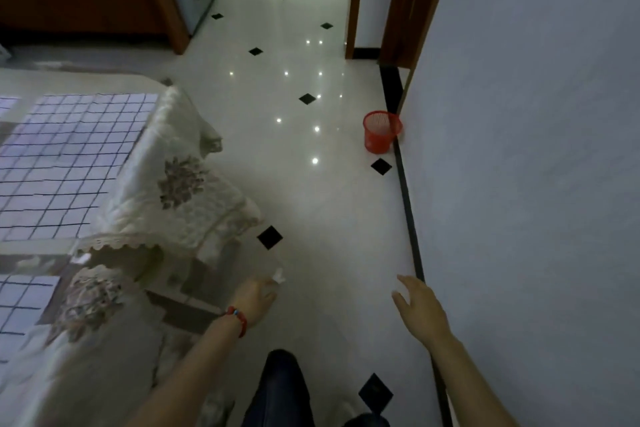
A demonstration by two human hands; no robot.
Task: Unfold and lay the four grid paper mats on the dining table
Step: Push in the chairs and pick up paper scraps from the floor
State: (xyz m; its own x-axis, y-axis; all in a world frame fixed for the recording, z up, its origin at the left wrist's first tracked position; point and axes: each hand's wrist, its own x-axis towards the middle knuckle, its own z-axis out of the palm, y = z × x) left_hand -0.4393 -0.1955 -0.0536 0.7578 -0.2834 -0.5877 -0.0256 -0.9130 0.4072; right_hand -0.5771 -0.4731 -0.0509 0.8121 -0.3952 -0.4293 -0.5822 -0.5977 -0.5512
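— Standing beside the dining table [114, 340] draped in a cream quilted cloth with grey flower patches, you had both arms out over the glossy white tiled floor [311, 184] with black diamond insets. What did your left hand [254, 298] have?

— Your left hand, with a red beaded bracelet [239, 317] at the wrist, reached forward with its fingers curled round something small and white [278, 276] at the tips; the blur kept you from telling what it was.

— And your right hand [417, 302]?

— It hung open above the floor near the pale wall [536, 149], fingers spread and loose, holding nothing.

— Where were the mats?

— One white paper mat with a dark grid [69, 163] lay flat and unfolded on the table's far part, close to the corner where the cloth hung down. A second gridded white mat [17, 305] lay flat nearer you at the left edge of view. Both were well apart from your hands.

— Anything else?

— A red mesh plastic bin [381, 132] stood on the floor against the wall's black skirting.
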